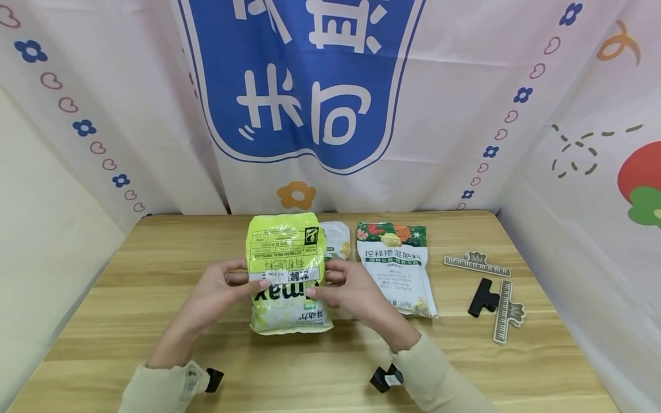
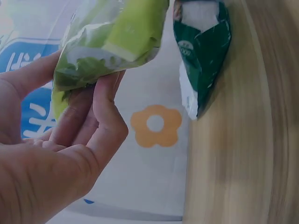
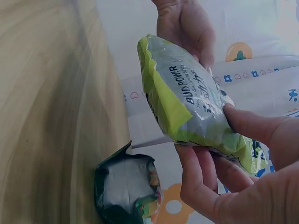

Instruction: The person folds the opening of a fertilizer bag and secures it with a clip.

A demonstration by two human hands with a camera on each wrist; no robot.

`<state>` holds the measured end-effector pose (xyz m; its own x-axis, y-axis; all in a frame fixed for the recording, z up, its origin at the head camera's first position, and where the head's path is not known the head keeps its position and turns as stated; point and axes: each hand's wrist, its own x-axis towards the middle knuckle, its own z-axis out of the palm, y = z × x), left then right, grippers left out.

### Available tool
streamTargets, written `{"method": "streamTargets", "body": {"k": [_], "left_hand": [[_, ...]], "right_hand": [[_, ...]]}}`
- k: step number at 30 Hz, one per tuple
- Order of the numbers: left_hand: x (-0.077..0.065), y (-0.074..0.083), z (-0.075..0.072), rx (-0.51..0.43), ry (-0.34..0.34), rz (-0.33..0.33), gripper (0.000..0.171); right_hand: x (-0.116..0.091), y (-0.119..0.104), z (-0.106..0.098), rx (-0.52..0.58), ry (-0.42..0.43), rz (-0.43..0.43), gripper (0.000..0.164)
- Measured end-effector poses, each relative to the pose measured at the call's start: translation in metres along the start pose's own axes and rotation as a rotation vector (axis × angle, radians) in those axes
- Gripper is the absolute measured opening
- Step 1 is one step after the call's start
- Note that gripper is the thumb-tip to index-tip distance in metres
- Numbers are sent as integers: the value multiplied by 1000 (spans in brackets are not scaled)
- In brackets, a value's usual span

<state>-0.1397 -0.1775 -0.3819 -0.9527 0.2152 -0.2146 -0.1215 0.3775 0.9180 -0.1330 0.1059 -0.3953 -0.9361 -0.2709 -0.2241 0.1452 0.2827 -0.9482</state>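
Both hands hold a lime-green and white fertilizer bag (image 1: 289, 275), its print upside down in the head view. The left hand (image 1: 219, 289) grips one side edge, thumb on the front and fingers behind. On the opposite edge, the right hand (image 1: 351, 289) grips the same way. Both wrist views show the bag (image 2: 112, 42) raised off the table, with fingers (image 3: 196, 168) curled under it. Partly hidden behind the bag is a second, white packet (image 1: 337, 238). Right of the hands lies a white and dark-green fertilizer packet (image 1: 395, 269).
Two ruler-like clips (image 1: 477, 263) with decorated handles and a black clip (image 1: 483, 297) lie at the right of the wooden table (image 1: 170, 258). A white printed curtain (image 1: 439, 115) hangs behind the far edge. Pale walls flank both sides.
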Motion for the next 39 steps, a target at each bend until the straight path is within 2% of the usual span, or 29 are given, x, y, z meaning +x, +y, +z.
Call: {"method": "streamTargets", "body": {"k": [3,7,11,15,22,24,27,31,34,37,39], "left_hand": [[1,-1,7,-23,-30,1,58],[1,-1,18,-61,-62,11,58],[2,-1,28,-87,-87,25,57],[2,-3,36,-106,-105,36,55],[2,-5,46,-73,-93,56,54],[2,-5,49,-64,-95,56,53],[2,-6,52,-50,-106,59,51],[3,-7,56,-34,-112,62,49],[4,-8,57,-30,-120,70,48],[4,-8,59,-29,-134,78,48],[5,-9,60,-27,-142,83,47]], "right_hand": [[-5,5,-7,-39,8,1,79],[-11,12,-15,-29,-12,-21,50],[-15,18,-22,-4,-15,-46,42],[-18,23,-27,-24,-6,-51,44],[-21,31,-32,-29,-16,-58,35],[-22,32,-33,-31,-16,-54,42],[-24,36,-35,-23,-11,-45,33],[-26,39,-37,-26,-10,-50,47],[-26,41,-39,-44,-12,-51,32],[-27,43,-41,-53,-12,-53,32],[-28,44,-42,-53,-12,-49,38]]}}
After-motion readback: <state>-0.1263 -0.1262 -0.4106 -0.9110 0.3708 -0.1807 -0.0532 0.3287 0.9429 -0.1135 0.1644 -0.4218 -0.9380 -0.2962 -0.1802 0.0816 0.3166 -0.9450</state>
